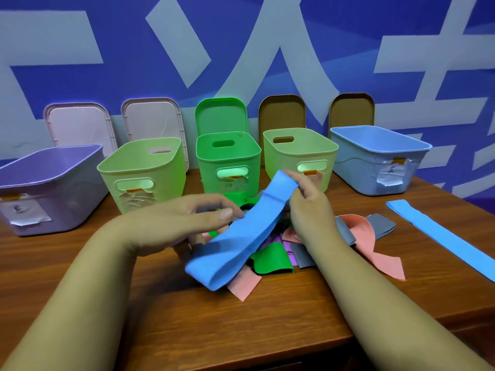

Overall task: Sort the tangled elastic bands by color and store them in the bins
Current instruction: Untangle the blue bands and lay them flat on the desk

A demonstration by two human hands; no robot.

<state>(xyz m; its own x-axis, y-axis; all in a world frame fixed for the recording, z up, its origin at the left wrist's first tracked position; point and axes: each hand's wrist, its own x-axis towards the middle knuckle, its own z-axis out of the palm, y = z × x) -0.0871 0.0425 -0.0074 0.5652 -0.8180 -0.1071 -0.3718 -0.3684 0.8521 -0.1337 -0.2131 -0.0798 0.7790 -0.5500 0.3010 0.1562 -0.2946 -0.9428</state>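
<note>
— So, where do we have the blue band [241, 236]?
— Raised over the table [187, 330], slanting above the pile [273, 259]. Our right hand [308, 207] pinches its upper end between thumb and fingers. Our left hand [182, 220] holds it lower down, thumb on its edge and fingers curled beneath.
— And the pile?
— Green, pink, grey and purple bands lie tangled under it. A second blue band [442, 236] lies flat to the right, apart from them.
— The bins?
— Five stand open along the back: purple bin [61, 194], pale green bin [142, 170], green bin [227, 162], another pale green bin [300, 156], pale blue bin [375, 164]. The paper labels may be handwritten, but they are too blurred for us to read.
</note>
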